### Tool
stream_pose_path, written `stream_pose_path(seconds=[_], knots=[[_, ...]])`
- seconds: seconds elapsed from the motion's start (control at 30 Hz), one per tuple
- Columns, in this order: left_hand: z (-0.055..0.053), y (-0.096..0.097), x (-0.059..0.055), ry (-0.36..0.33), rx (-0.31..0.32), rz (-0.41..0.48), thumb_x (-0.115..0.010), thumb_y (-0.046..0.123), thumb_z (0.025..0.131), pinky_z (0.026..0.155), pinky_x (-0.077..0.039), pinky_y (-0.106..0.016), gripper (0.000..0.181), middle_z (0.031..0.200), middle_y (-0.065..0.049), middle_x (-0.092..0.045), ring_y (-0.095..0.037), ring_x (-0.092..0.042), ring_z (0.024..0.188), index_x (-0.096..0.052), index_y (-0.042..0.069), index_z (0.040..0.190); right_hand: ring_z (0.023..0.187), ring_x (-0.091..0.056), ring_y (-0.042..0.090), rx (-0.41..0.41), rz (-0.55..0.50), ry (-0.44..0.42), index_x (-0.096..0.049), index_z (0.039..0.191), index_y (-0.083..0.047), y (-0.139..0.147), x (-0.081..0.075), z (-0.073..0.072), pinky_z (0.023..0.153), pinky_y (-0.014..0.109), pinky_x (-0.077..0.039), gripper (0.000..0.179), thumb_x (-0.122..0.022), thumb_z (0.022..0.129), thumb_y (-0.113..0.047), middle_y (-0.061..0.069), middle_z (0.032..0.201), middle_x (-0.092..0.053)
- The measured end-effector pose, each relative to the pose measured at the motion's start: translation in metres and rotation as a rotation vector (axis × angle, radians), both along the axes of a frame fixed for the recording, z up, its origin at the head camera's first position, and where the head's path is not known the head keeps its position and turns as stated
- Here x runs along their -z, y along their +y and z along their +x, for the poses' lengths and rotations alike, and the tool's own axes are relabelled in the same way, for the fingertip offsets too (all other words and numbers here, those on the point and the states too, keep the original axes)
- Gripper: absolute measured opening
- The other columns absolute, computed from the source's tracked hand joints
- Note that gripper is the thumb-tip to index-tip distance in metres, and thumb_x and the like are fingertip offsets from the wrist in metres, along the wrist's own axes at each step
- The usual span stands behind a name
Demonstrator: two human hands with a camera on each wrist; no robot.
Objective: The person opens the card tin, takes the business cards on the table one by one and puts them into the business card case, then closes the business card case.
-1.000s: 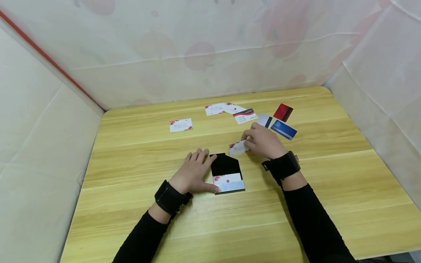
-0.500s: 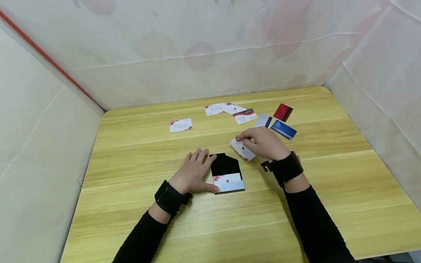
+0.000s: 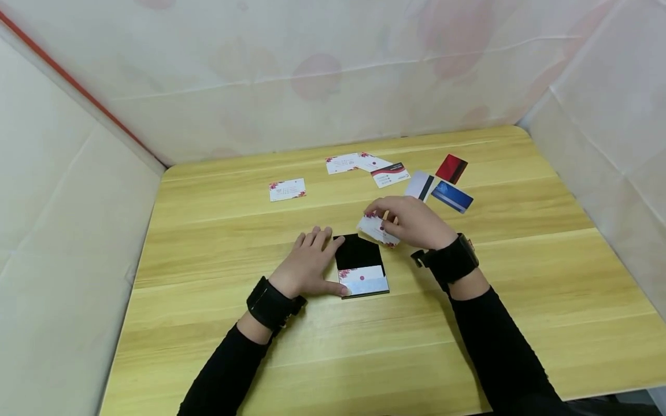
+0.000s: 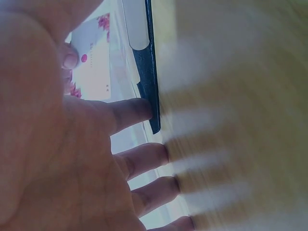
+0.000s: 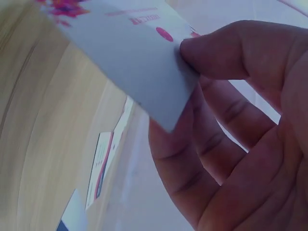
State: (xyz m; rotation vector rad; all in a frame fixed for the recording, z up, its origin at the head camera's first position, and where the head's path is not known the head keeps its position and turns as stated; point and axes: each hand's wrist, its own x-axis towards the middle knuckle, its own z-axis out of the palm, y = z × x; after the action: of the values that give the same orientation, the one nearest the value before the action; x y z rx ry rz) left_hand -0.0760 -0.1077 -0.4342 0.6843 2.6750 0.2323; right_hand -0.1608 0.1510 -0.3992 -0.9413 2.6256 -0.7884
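Observation:
A white business card with pink flowers is pinched between the thumb and fingers of my right hand. It is held above the table, and in the right wrist view the card fills the upper part. Below and left of it lies an open black card holder, with a flowered white card showing in its lower part. My left hand rests at the holder's left edge, fingers spread. Its thumb touches the lower left corner and its index finger the upper left one.
Several cards lie farther back on the wooden table: a flowered card alone at left, an overlapping group with a red-and-black striped card, then a grey card, a red card and a blue card.
My right hand has lifted and turned the business card, bringing its red-dot side into sight, and has shifted slightly left toward the holder. The left hand stays in place. The head view tilts slightly.

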Motion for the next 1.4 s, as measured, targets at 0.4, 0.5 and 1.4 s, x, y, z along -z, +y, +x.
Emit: stream_pose_path(seconds=[0.4,0.5,1.4], knots=[[-0.003,0.001,0.001,-0.024,-0.004,-0.018,-0.062,0.084,0.071,0.120,-0.017,-0.059,0.116,0.164,-0.014,-0.018,-0.038,-0.013,0.152,-0.022,0.022,0.161,0.071,-0.058,0.008,-0.156,-0.060,-0.060,-0.073,0.104,-0.021,-0.018,-0.003,0.013,0.064,0.028,-0.051,0.016,-0.068,0.094,-0.010,-0.009,0.090,-0.070],[-0.004,0.001,0.001,-0.012,0.000,-0.027,-0.061,0.084,0.071,0.119,-0.017,-0.059,0.116,0.164,-0.013,-0.018,-0.038,-0.013,0.152,-0.021,0.022,0.161,0.071,-0.057,0.008,-0.215,-0.091,-0.082,-0.073,0.101,-0.020,-0.027,-0.003,0.017,0.064,0.028,-0.051,0.015,-0.065,0.095,-0.009,-0.009,0.088,-0.068],[-0.005,0.000,-0.004,-0.016,0.017,0.012,-0.062,0.082,0.074,0.119,-0.018,-0.060,0.114,0.163,-0.016,-0.019,-0.042,-0.013,0.151,-0.024,0.018,0.160,0.062,-0.053,0.006,-0.261,0.114,-0.137,-0.072,0.092,-0.021,-0.048,0.026,0.023,0.062,0.027,-0.045,0.009,-0.070,0.090,-0.013,-0.011,0.067,-0.057]])
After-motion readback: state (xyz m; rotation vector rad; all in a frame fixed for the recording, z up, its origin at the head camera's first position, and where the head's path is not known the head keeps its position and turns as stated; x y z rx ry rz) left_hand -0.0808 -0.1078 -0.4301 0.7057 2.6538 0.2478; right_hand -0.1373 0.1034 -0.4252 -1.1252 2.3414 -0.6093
